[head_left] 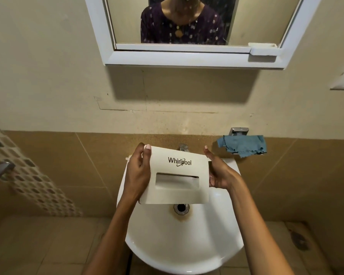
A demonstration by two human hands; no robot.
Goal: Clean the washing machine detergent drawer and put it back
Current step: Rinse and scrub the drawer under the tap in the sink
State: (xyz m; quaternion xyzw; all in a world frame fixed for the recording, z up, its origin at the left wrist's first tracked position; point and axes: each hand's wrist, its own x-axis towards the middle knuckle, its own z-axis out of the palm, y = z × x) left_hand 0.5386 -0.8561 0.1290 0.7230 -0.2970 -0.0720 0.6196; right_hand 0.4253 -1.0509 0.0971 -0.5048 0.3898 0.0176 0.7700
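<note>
Over the sink [187, 255], my left hand [137, 173] and right hand [218, 173] both grip the detergent drawer [179, 195]; rinsing looks next, needing the tap [183, 147] opened.

White drawer [179, 175], white basin [183, 245], blue cloth [242, 144].

Gripping the white detergent drawer [179, 193] by its sides with left hand [137, 172] and right hand [219, 174], front panel up, over the sink [183, 247], near a blue cloth [243, 144].
</note>
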